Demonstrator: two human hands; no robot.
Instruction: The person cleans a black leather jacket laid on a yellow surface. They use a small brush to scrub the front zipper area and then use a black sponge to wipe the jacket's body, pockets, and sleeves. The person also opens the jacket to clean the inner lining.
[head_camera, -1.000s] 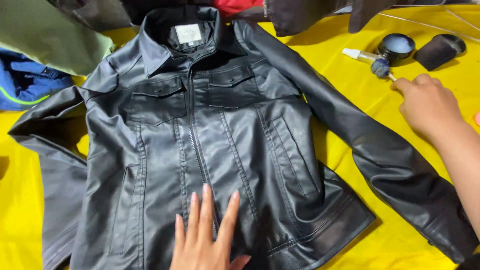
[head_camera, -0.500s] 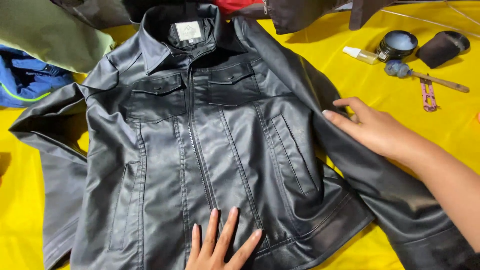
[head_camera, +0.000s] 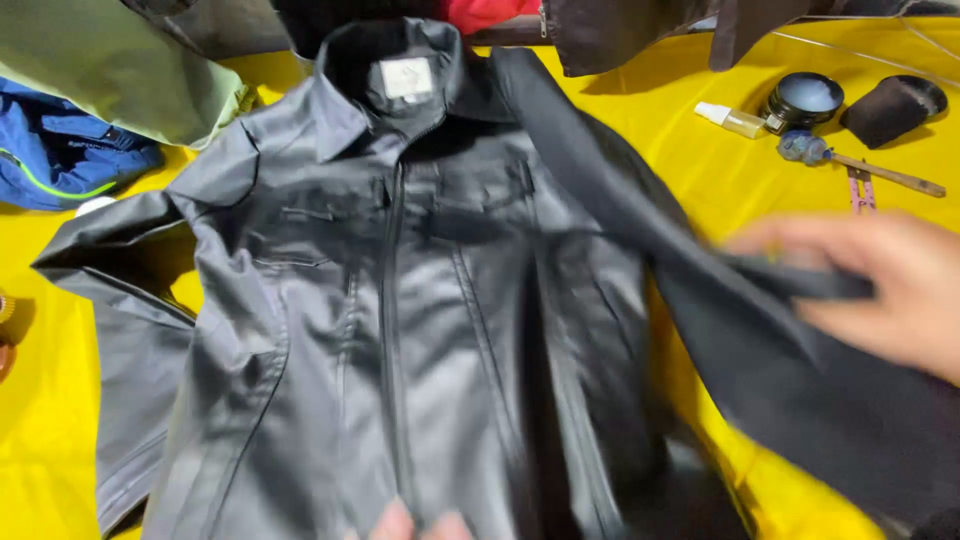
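Right hand (head_camera: 880, 290) pinches the black jacket's (head_camera: 420, 330) sleeve (head_camera: 760, 330), fabric between thumb and fingers; left hand's (head_camera: 420, 524) fingertips rest on the hem, spread unclear.

One head-worn camera looks steeply down from close above at the yellow desk (head_camera: 760, 180), facing away from the wearer.

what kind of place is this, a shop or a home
Probably a garment-care or leather-cleaning workbench, though I cannot tell shop from home. A black jacket lies spread on a yellow cloth, with an open tin, a small bottle and a brush beside it.
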